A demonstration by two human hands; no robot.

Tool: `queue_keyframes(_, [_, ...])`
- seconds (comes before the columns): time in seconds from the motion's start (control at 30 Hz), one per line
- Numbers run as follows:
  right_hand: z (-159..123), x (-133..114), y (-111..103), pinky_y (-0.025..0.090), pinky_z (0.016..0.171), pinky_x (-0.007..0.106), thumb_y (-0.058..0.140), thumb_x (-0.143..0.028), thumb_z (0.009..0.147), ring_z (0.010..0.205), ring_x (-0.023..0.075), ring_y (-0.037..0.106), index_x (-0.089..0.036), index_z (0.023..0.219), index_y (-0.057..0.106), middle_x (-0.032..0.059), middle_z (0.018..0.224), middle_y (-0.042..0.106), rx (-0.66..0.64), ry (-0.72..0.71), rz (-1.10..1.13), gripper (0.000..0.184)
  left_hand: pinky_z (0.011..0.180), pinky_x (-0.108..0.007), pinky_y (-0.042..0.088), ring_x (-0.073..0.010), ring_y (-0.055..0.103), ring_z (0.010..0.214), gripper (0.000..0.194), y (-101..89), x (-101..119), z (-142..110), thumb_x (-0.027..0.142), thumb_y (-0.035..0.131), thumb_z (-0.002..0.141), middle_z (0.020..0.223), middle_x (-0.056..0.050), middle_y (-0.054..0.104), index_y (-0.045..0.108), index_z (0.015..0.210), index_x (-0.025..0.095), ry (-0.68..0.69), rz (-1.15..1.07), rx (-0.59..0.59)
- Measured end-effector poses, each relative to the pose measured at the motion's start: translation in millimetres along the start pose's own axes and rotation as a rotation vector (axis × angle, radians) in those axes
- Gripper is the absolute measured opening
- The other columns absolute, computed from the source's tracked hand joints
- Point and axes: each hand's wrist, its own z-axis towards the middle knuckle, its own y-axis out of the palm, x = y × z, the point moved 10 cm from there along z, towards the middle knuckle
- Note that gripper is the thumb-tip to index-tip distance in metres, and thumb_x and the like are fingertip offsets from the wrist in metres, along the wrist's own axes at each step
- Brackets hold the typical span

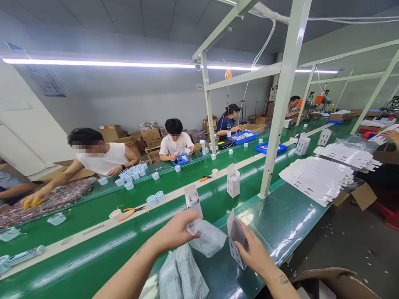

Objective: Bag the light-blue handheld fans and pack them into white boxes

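My left hand (176, 231) is shut on a crumpled translucent plastic bag (207, 238), which hangs over the green belt table in front of me. My right hand (254, 251) grips a white cardboard box (236, 236) with small cut-outs in its side, standing tilted on one corner. The bag and box are close together but do not seem to touch. Below my left forearm lies a pile of similar grey-white plastic bags (182, 276). The box's inside is mostly hidden from this angle.
Flat white die-cut box blanks (316, 179) lie stacked on the table at right. Several white boxes stand on the green conveyor (93, 249). Orange-handled pliers (132, 211) lie on it. Co-workers sit across it, with blue trays and cartons beyond; an open carton sits at bottom right.
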Motion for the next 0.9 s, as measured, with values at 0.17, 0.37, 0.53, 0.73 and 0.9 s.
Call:
queue_keyframes(0.17, [-6, -11, 9, 0.054, 0.092, 0.055, 0.036, -0.044, 0.09, 0.118, 0.0374, 0.059, -0.01, 0.137, 0.037, 0.0236, 0.136, 0.054, 0.066, 0.007, -0.114, 0.058, 0.073, -0.03, 0.043, -0.0183, 0.055, 0.078, 0.026, -16.6, 22, 0, 0.04, 0.062, 0.076, 0.08, 0.0, 0.058, 0.058, 0.091, 0.019, -0.139, -0.485, 0.33])
queue_keyframes(0.37, [-11, -10, 14, 0.046, 0.104, 0.056, 0.037, -0.036, 0.088, 0.131, 0.0349, 0.049, -0.014, 0.148, 0.014, 0.022, 0.151, 0.038, 0.134, 0.087, 0.011, 0.067, 0.082, -0.036, 0.047, -0.0251, 0.063, 0.093, 0.013, 34.3, 38, 30, 0.022, 0.059, 0.077, 0.096, -0.009, 0.066, 0.064, 0.088, 0.017, -0.156, 0.028, 0.101])
queue_keyframes(0.53, [-7, 5, 29, 0.029, 0.117, 0.053, 0.054, -0.05, 0.082, 0.142, 0.0302, 0.034, -0.018, 0.15, 0.005, 0.0213, 0.158, 0.024, -0.247, 0.126, 0.467, 0.09, 0.077, -0.04, 0.053, -0.0329, 0.068, 0.092, 0.019, 45.8, 65, 57, 0.01, 0.057, 0.072, 0.094, -0.016, 0.07, 0.069, 0.086, 0.015, -0.093, 0.348, -0.125])
queue_keyframes(0.73, [15, -4, 33, 0.027, 0.119, 0.044, 0.078, -0.04, 0.061, 0.147, 0.0272, 0.022, -0.018, 0.151, 0.002, 0.0183, 0.161, 0.016, -0.346, 0.055, 0.732, 0.119, 0.078, -0.037, 0.054, -0.0319, 0.069, 0.095, 0.026, 87.7, 65, 75, 0.011, 0.061, 0.072, 0.099, -0.013, 0.073, 0.069, 0.097, 0.017, 0.001, 0.33, -0.234])
queue_keyframes(0.9, [8, 5, 39, 0.037, 0.112, 0.04, 0.086, -0.033, 0.051, 0.137, 0.03, 0.04, -0.015, 0.15, 0.009, 0.0214, 0.155, 0.029, -0.321, 0.11, 0.83, 0.127, 0.096, -0.045, 0.05, -0.0306, 0.059, 0.115, 0.059, 120.7, 61, 45, 0.036, 0.074, 0.076, 0.127, -0.015, 0.064, 0.052, 0.127, 0.013, 0.094, 0.312, -0.188])
